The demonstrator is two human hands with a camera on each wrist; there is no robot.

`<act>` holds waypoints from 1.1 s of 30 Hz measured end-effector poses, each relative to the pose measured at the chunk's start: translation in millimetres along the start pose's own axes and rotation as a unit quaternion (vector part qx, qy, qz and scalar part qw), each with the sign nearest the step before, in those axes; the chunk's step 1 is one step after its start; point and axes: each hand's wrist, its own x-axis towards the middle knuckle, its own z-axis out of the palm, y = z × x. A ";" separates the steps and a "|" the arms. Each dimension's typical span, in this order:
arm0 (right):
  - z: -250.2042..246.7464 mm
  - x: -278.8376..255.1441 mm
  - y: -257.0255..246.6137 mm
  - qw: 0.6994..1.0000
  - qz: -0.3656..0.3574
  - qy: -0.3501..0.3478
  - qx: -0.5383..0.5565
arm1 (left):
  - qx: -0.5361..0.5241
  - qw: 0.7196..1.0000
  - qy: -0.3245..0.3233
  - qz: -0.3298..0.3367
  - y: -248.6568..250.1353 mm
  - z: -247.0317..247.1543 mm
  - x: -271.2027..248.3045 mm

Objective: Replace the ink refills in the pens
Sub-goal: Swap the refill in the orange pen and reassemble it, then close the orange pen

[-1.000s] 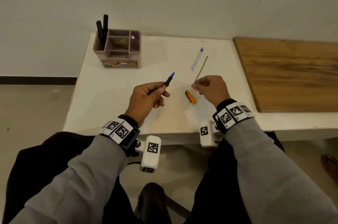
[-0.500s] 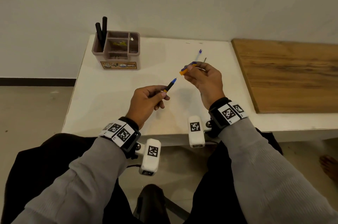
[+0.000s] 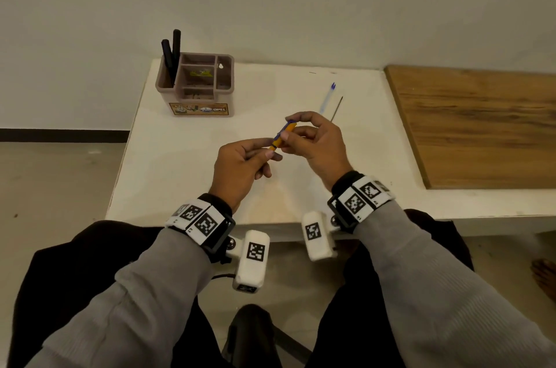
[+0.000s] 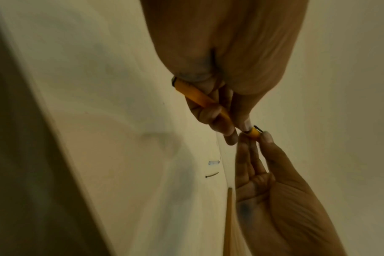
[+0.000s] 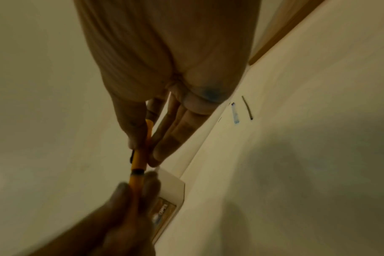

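Two hands meeting over middle of white table (image 3: 192,175). Left hand (image 3: 240,166) gripping lower half of orange pen (image 3: 282,137), fingers curled round barrel. Right hand (image 3: 313,142) pinching upper half between thumb and fingertips (image 4: 266,138), other fingers loosely bent. Both halves lined up end to end, touching at black ring. Clear blue-tipped refill (image 3: 327,98) and dark thin refill (image 3: 337,109) lying side by side further back. Pinkish organizer (image 3: 195,85) with two black pens (image 3: 171,57) at back left. Wooden board (image 3: 481,124) off right.
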 end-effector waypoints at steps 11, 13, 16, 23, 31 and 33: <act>36.6 -5.4 14.1 0.998 -0.051 -0.017 -0.017 | -0.021 0.999 0.045 0.013 7.6 -12.9 1.5; 38.0 -2.2 8.8 0.998 -0.055 -0.024 -0.032 | -0.002 0.999 0.035 0.022 12.9 -15.2 5.7; 48.9 23.4 -17.1 0.994 -0.104 -0.004 -0.041 | 0.038 0.997 0.056 0.047 24.1 -22.1 21.0; 127.6 119.5 -83.3 0.956 -0.284 0.047 -0.053 | 0.183 0.974 0.132 -0.035 1.5 -61.5 40.5; 184.6 166.8 -48.8 0.939 -0.181 -0.052 -0.288 | 0.218 0.971 0.080 -0.062 -8.4 -68.1 42.4; 185.2 170.3 -36.5 0.935 -0.143 -0.069 -0.316 | 0.228 0.968 0.071 -0.078 -10.9 -70.6 41.6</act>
